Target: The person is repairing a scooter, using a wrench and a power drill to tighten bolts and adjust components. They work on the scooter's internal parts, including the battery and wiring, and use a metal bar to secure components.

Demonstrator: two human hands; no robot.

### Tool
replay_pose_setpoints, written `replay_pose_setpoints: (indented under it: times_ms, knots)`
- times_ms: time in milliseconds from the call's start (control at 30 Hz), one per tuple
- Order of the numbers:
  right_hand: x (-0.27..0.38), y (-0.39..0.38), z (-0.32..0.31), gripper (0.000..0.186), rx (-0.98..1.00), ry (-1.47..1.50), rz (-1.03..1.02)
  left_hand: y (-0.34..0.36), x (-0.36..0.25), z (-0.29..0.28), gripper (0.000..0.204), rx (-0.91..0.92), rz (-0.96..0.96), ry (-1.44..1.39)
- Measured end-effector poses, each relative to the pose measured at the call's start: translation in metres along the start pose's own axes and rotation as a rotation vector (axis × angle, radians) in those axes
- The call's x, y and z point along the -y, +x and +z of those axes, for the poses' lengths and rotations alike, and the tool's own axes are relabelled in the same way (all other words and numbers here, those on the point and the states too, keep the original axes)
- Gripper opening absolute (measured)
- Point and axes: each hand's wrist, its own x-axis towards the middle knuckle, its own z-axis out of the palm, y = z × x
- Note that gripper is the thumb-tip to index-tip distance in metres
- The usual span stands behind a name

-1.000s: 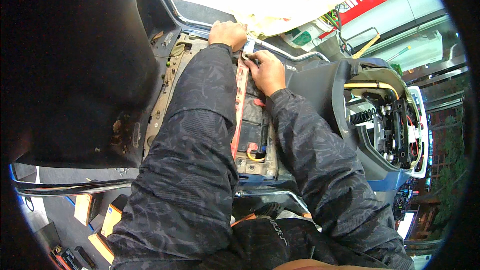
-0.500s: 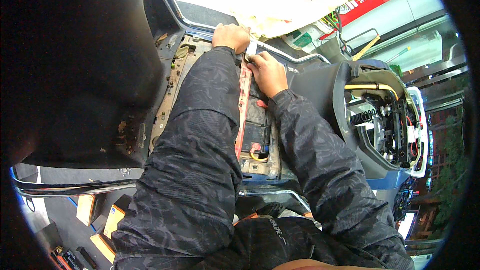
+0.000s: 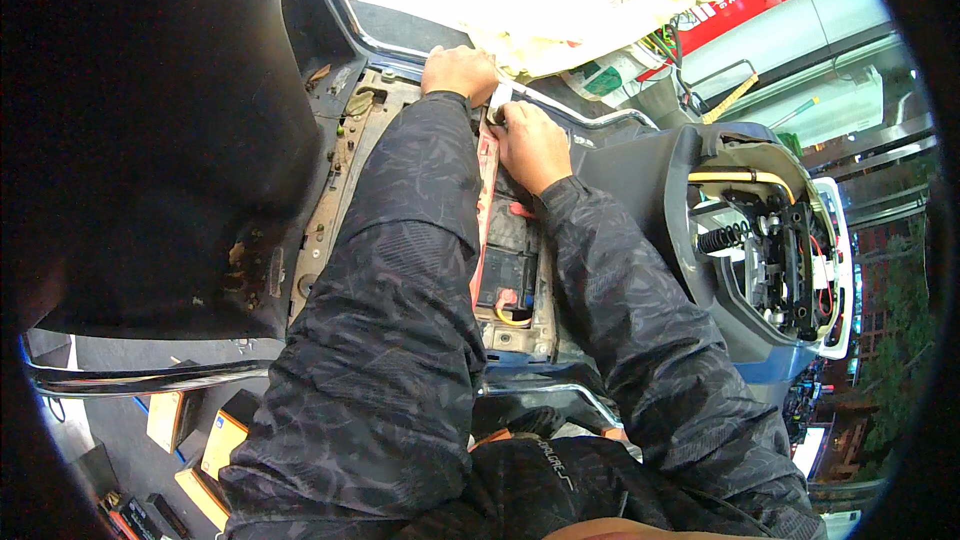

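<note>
At the far end of a vehicle's open battery compartment, my left hand [image 3: 458, 73] is closed in a fist over the far rim. What it grips is hidden under its fingers. Just right of it, my right hand [image 3: 532, 145] has its fingers curled at a pale, whitish piece [image 3: 500, 98], by the far end of a worn red bar [image 3: 486, 190]. Whatever lies between these fingertips is covered. The bar runs lengthwise over dark batteries [image 3: 512, 230]. Near their close end, a red terminal cover [image 3: 508, 297] sits beside a yellow wire [image 3: 513, 319].
A black seat [image 3: 150, 140] stands tilted up on the left. To the right is a grey body panel [image 3: 635, 180] with an exposed spring [image 3: 725, 237]. Yellowish sacking [image 3: 600, 10] lies beyond the chrome rail [image 3: 590, 112]. Orange boxes [image 3: 222, 445] rest on the floor, lower left.
My right hand has turned slightly and shifted a little to the left at the bar's far end. My left hand stays in nearly the same place.
</note>
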Motion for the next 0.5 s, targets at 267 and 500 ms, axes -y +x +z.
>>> replay_pose_setpoints:
  times_ms: [267,500]
  knots:
    - [-0.0063,0.0019,-0.0028,0.026,0.063,0.157,0.163,0.0006,0.0004,-0.0007,0.052,0.043,-0.031,0.005]
    - [-0.0050,0.0049,-0.0033,0.028,0.087,0.153,0.247,-0.0005,0.0005,-0.0017,0.052,0.030,-0.021,-0.005]
